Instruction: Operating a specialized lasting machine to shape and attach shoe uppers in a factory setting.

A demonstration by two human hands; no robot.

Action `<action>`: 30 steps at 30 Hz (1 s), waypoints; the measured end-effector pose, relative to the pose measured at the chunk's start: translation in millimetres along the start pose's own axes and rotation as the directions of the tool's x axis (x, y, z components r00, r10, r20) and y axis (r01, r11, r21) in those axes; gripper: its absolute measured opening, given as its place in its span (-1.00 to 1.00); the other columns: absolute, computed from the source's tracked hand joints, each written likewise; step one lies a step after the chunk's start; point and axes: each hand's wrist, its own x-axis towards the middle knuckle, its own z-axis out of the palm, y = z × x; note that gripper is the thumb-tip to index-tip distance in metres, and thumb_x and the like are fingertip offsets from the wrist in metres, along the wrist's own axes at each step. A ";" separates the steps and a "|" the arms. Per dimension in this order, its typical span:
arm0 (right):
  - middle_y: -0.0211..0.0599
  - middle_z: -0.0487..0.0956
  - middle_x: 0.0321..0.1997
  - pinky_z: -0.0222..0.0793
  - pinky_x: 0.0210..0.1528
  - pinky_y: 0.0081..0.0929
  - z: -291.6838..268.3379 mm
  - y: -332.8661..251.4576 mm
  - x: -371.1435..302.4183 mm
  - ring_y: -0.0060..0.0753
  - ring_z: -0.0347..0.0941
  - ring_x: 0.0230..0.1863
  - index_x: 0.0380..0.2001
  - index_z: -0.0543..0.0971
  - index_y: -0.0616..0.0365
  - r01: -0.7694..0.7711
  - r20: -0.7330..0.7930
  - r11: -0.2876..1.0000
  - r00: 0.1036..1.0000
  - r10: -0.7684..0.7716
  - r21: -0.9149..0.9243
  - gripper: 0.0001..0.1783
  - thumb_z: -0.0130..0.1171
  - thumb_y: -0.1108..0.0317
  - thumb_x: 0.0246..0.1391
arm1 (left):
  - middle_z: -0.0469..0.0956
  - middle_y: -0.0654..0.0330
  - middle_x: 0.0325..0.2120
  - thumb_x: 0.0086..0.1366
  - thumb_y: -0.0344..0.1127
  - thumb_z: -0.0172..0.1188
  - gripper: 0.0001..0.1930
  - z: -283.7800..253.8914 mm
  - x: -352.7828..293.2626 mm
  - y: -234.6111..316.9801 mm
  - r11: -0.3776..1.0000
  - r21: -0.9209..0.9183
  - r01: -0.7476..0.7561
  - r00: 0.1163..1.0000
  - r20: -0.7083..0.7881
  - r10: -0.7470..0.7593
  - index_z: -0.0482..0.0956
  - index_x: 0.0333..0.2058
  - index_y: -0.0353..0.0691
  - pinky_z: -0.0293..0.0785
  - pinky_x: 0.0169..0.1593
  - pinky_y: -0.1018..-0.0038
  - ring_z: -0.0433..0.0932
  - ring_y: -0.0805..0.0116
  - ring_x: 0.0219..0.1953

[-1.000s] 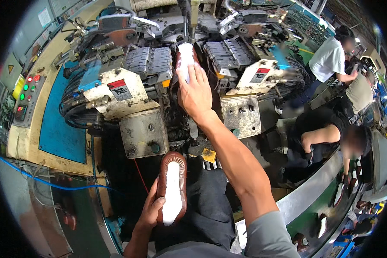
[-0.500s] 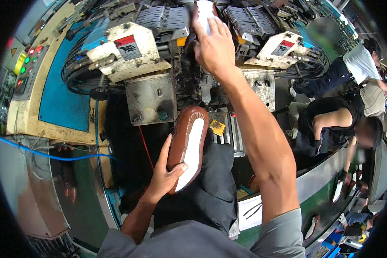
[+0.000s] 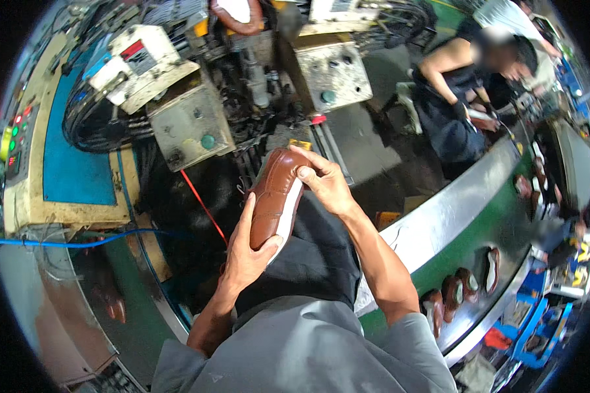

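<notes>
The brown leather shoe (image 3: 269,208) is at the near centre, tilted over the dark trousers (image 3: 324,252), its upper showing and its white underside edge facing right; the left hand (image 3: 246,261) grasps its near part, fingers along the left side and thumb on the right, while the right hand (image 3: 329,187) grips the far end between thumb and fingers. Farther off, a second shoe (image 3: 244,27) sits sole up on the machine (image 3: 193,124). At the right, several brown shoes (image 3: 452,298) lie on a green conveyor belt (image 3: 465,252), beyond which a co-worker (image 3: 447,124) bends forward
</notes>
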 end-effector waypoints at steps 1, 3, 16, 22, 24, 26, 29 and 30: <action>-0.30 0.69 0.25 0.47 0.36 -0.38 -5.2 0.9 -13.3 -0.50 0.57 0.21 0.51 0.47 0.19 0.020 -0.015 1.000 1.000 -0.020 -0.013 -0.31 0.39 0.18 0.44 | 0.36 -0.23 0.50 0.25 -0.55 0.41 0.05 6.5 -4.4 0.2 1.000 -0.011 -0.007 1.000 0.014 0.007 0.04 0.65 -0.23 0.36 0.51 0.20 0.42 0.00 0.50; -0.35 0.70 0.21 0.49 0.34 -0.39 -14.9 5.9 -44.0 -0.51 0.55 0.23 0.49 0.50 0.20 -0.009 -0.058 0.990 0.998 0.018 0.140 -0.37 0.32 0.16 0.49 | 0.41 -0.28 0.42 0.24 -0.50 0.46 0.07 21.7 -12.2 2.6 0.996 0.063 -0.059 0.998 0.031 0.057 0.04 0.65 -0.21 0.42 0.45 0.13 0.48 -0.11 0.43; 0.22 0.49 0.20 0.45 0.28 0.22 -141.8 234.3 -344.8 0.36 0.42 0.27 0.30 0.52 0.14 -0.851 -0.847 0.092 0.492 -0.204 -0.517 -0.17 0.57 -0.03 0.06 | 0.60 -0.47 0.01 0.34 -0.14 0.48 0.09 97.7 -42.6 -62.6 0.919 0.394 0.006 0.959 0.257 -0.116 -0.05 0.67 0.05 0.57 0.14 -0.17 0.63 -0.51 0.04; 0.21 0.53 0.11 0.49 0.19 0.20 -150.5 224.1 -312.6 0.31 0.52 0.14 0.14 0.63 0.11 -0.861 -0.899 0.265 0.393 -0.194 -0.433 -0.38 0.54 0.16 0.01 | 0.59 -0.53 0.12 0.34 -0.12 0.47 0.12 94.6 -21.8 -54.6 0.911 0.407 0.070 0.897 0.374 -0.236 -0.11 0.68 0.04 0.54 0.26 -0.10 0.61 -0.51 0.18; 0.21 0.53 0.07 0.49 0.22 0.15 -172.4 226.7 -320.0 0.35 0.52 0.12 0.05 0.66 0.22 -0.865 -0.904 0.265 0.394 -0.167 -0.426 -0.48 0.47 0.21 0.05 | 0.56 -0.48 0.23 0.34 -0.16 0.48 0.13 91.7 -21.8 -54.3 0.947 0.309 0.091 0.884 0.412 -0.220 -0.13 0.69 0.04 0.51 0.34 0.01 0.59 -0.42 0.28; 0.33 0.51 0.10 0.47 0.25 0.09 -174.1 218.7 -318.8 0.38 0.51 0.14 0.18 0.59 0.32 -0.815 -0.910 0.408 0.392 -0.136 -0.412 -0.40 0.43 0.19 0.17 | 0.55 -0.44 0.27 0.35 -0.18 0.47 0.13 85.6 -25.6 -73.3 0.960 0.256 0.115 0.902 0.378 -0.209 -0.13 0.69 0.04 0.49 0.36 0.06 0.58 -0.36 0.32; 0.40 0.63 -0.05 0.50 0.20 0.14 -182.4 200.4 -328.2 0.44 0.60 0.02 -0.01 0.63 0.49 -0.798 -0.916 0.471 0.395 -0.064 -0.377 -0.50 0.31 0.19 0.23 | 0.55 -0.38 0.30 0.36 -0.21 0.47 0.11 83.6 -27.8 -77.4 0.970 0.170 0.173 0.906 0.358 -0.225 -0.12 0.69 0.03 0.47 0.38 0.13 0.57 -0.26 0.36; 0.38 0.67 -0.11 0.52 0.16 0.14 -183.1 199.0 -333.8 0.46 0.62 -0.03 -0.04 0.63 0.50 -0.800 -0.912 0.445 0.394 -0.119 -0.403 -0.51 0.29 0.18 0.26 | 0.56 -0.36 0.31 0.37 -0.22 0.46 0.09 84.0 -28.3 -75.0 0.968 0.141 0.208 0.899 0.363 -0.247 -0.10 0.69 0.02 0.47 0.38 0.15 0.58 -0.23 0.36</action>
